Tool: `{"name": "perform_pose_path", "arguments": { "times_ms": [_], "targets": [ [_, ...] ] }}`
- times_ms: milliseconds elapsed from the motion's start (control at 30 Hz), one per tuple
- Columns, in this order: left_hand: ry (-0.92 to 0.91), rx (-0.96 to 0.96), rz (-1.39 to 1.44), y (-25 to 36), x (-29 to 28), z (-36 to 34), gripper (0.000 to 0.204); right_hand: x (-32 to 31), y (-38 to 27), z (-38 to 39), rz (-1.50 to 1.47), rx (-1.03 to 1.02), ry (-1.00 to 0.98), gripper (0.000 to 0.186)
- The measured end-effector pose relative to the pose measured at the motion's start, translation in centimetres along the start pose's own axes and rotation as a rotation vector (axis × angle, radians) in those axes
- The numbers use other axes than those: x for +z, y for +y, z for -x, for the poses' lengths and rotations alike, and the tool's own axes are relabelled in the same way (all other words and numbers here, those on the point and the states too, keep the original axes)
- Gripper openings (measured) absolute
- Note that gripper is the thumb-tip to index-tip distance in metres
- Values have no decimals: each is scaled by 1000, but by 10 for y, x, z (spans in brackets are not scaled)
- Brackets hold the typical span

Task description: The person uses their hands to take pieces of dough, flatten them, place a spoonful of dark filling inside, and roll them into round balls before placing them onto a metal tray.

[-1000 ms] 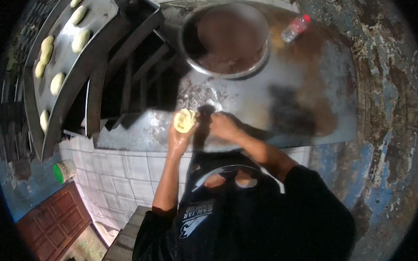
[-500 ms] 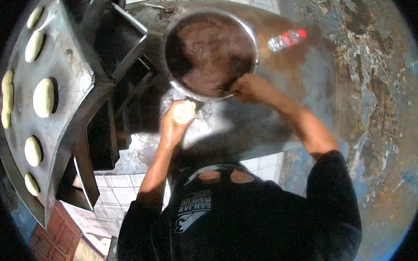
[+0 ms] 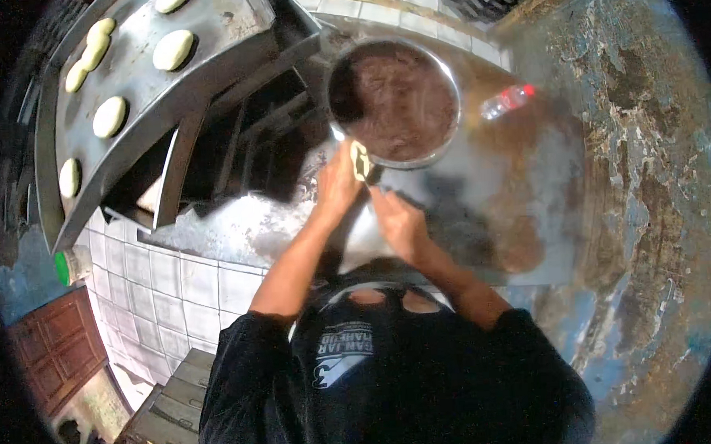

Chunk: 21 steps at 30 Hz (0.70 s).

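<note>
Cupped in my left hand (image 3: 336, 185) is a piece of pale dough (image 3: 357, 152), turned edge-on, with a dark brown patch at its middle. My right hand (image 3: 401, 226) is closed just below and to the right of it. A thin, blurred end seems to stick out from its fingers toward the dough, too small to name. Directly beyond both hands stands a large round metal basin (image 3: 455, 91), and a brown paste-like filling (image 3: 404, 101) lies in it.
At the left, a dark metal tray (image 3: 143, 53) bears several pale oval dough pieces (image 3: 173, 50). More dark metal trays (image 3: 245, 139) lie beneath it. A plastic bottle with a red cap (image 3: 507, 102) rests on the metal tabletop (image 3: 481, 193), beside a peeling wall (image 3: 631, 170).
My right hand has come from the basin's rim to beside the dough. My left hand has turned the dough edge-on, and brown now shows in it. The whole view has shifted leftward.
</note>
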<state>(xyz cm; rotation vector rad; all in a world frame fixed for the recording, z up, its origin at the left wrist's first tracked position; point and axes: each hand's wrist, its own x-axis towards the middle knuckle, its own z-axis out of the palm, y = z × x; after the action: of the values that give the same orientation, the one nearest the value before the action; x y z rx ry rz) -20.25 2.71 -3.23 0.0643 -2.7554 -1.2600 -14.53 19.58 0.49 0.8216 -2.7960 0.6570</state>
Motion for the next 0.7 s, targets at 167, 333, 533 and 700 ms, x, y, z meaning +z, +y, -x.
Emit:
{"name": "perform_pose_path", "arguments": {
  "times_ms": [167,333,533,700],
  "targets": [
    [5,-399,272,-25,-9,35,37,3,47,69,-808,399,-231,39],
    [-283,-397,890,9,-7,94,63,-13,22,37,-757,568,-85,48],
    [-150,72,614,36,6,154,57,-68,-39,76,-509,-234,-27,45],
    [-250,-444,1043,107,-22,194,32,-84,-29,120,-723,131,166,54]
  ]
}}
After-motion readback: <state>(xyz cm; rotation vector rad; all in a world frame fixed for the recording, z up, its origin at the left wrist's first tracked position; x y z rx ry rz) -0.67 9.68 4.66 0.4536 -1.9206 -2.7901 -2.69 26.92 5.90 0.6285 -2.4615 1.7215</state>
